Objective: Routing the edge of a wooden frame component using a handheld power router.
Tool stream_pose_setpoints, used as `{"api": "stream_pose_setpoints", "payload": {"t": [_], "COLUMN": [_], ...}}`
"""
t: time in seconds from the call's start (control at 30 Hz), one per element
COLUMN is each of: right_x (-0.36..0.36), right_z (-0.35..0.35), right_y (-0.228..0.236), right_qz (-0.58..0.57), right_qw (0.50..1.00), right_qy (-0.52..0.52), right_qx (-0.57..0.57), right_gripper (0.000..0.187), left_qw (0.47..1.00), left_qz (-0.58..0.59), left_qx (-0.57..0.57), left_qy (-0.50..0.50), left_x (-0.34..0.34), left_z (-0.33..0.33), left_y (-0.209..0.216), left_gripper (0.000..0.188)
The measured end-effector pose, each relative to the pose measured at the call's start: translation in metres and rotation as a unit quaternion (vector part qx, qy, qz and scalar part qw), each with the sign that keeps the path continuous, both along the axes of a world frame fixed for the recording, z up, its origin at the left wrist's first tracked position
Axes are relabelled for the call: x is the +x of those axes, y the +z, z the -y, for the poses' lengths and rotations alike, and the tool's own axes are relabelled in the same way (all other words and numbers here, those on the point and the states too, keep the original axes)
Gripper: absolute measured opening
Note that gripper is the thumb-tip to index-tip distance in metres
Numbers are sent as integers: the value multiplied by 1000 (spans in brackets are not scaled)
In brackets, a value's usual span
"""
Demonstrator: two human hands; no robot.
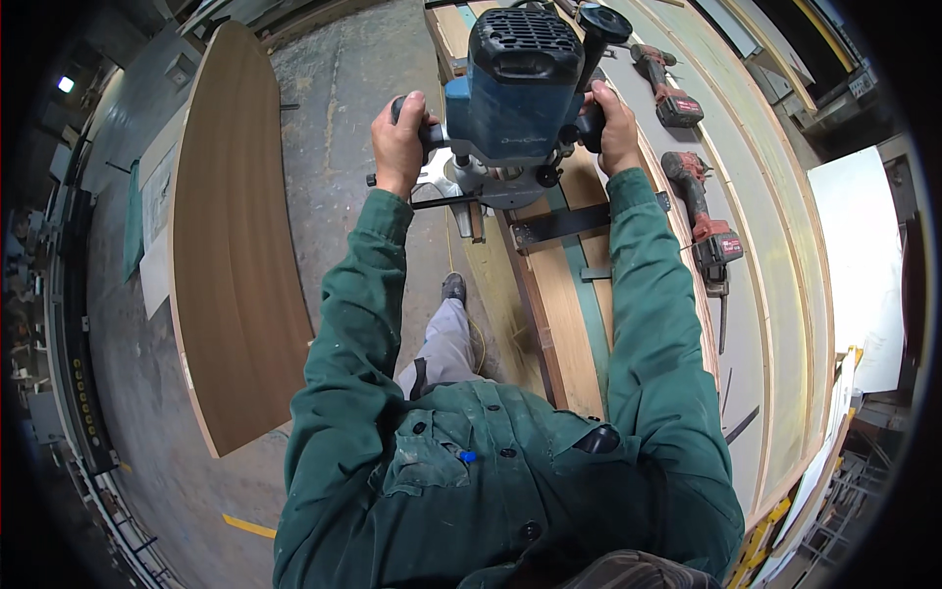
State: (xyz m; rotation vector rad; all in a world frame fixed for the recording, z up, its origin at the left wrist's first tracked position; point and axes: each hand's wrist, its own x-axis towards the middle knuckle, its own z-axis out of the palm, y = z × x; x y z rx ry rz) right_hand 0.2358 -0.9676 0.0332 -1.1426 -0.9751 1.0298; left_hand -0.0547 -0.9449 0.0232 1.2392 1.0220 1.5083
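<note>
My left hand (397, 152) is grasping the left handle (430, 137) of the blue router (525, 93), fingers curling round the black grip, and my right hand (616, 130) is matching it, closing round the right handle (591, 128). Both arms are reaching well forward in green sleeves. The router is standing between my hands, its grey base (510, 192) overlapping the left edge of the boards (564, 329) from where I'm looking; whether it's pressing down on them I can't tell. Just below the base, a black plate (559, 228) is lying across the boards and the green strip (590, 319) running between them. Off to my right, two red drills are lying one beyond the other, the far drill (669, 83) and the near drill (699, 201). To my left, a big curved panel (235, 255) is sitting well apart from the router. Down below, my shoe (453, 287) is planting itself on the grey floor (343, 137).
</note>
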Motion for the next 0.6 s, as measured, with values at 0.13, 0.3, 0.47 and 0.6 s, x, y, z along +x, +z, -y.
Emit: {"api": "stream_pose_setpoints", "payload": {"t": [0.13,0.3,0.47,0.6], "right_x": [-1,2,0,4], "right_z": [-16,-33,-47,-52], "right_y": [-1,1,4,6], "right_qz": [15,1,-8,-12], "right_qw": [1000,1000,1000,1000], "right_qy": [-9,5,16,27], "right_qx": [-9,-6,-11,-9], "right_gripper": [53,52,51,50], "left_qw": [999,999,999,999], "left_qz": [10,5,4,-10], "left_qx": [-32,-31,-17,-4], "left_qy": [3,17,37,46], "left_x": [0,3,4,7], "left_z": [-15,-26,-31,-30], "left_y": [-2,-1,-1,0], "left_gripper": [37,36,36,37]}}
